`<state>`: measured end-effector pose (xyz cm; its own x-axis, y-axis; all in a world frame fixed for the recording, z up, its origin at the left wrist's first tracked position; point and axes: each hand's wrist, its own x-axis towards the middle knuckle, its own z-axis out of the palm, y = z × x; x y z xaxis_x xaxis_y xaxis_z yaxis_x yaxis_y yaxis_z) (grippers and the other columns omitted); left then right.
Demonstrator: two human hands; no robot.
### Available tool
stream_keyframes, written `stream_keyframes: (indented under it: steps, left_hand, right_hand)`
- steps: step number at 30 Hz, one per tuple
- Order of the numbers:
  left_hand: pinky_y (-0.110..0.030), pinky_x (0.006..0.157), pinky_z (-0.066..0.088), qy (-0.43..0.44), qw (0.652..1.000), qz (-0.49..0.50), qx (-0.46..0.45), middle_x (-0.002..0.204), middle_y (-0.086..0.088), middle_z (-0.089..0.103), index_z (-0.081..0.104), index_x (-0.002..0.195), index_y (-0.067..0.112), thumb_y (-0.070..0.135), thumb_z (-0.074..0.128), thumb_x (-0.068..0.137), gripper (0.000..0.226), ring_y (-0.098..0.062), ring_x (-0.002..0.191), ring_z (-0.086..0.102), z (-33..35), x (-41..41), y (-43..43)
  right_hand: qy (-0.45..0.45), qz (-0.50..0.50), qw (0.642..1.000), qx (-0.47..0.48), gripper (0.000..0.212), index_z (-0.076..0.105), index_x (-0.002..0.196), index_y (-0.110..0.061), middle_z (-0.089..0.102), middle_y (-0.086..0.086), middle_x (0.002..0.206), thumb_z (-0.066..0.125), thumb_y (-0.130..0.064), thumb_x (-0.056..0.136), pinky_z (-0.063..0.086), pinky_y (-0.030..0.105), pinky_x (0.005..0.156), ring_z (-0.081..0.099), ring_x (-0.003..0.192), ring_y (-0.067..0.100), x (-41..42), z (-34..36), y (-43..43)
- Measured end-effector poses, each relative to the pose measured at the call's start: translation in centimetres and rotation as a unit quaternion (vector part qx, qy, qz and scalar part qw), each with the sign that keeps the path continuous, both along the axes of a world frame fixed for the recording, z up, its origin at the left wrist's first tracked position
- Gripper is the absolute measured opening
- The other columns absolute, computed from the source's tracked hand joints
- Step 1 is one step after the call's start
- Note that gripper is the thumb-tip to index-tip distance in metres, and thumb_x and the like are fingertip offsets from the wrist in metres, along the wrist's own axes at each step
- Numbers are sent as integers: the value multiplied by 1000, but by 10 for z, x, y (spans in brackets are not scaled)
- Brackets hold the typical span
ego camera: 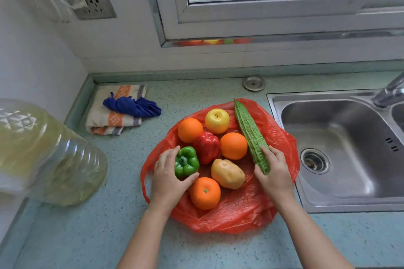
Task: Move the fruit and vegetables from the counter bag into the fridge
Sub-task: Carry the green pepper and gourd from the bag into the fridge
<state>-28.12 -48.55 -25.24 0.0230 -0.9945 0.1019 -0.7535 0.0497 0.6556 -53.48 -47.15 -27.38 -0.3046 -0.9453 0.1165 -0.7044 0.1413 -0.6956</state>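
Note:
A red plastic bag (236, 214) lies spread flat on the counter with produce on it. My left hand (168, 174) wraps around a green bell pepper (187, 162) at the bag's left side. My right hand (274, 172) grips the near end of a long green bitter gourd (249, 131) at the right. Between them lie a red bell pepper (206, 146), a potato (227, 173), a yellow apple (217, 120) and three oranges (205, 193), (233, 146), (189, 130).
A steel sink (341, 148) with a tap (389, 91) sits right of the bag. A folded towel (113, 118) with a blue cloth (133, 106) lies at the back left. A large clear oil bottle (43, 155) stands at the left edge. A window is above.

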Motion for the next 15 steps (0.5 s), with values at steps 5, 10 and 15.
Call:
stream_keyframes:
  steps: [5,10,15]
  left_hand:
    - [-30,98,36,70,997,-6,-37,129,-2,45,44,131,24,32,82,62,79,-18,119,44,36,-1,0]
    - [-34,99,38,109,992,-56,-39,125,5,44,42,131,32,44,82,59,83,-15,119,43,72,-15,3]
    - [-28,96,34,134,979,-146,-54,115,12,45,44,127,33,42,81,59,78,-12,114,44,99,-45,14]
  right_hand:
    - [-21,-9,998,-53,52,54,124,-6,50,16,122,70,-1,75,30,22,96,47,117,26,2,31,9]
    - [-48,-31,990,-132,52,55,123,-7,51,13,119,71,1,74,23,0,94,44,113,11,5,73,29]
    - [-64,-50,985,-155,53,53,125,-14,49,4,122,71,-2,76,33,15,100,40,116,1,4,115,74]
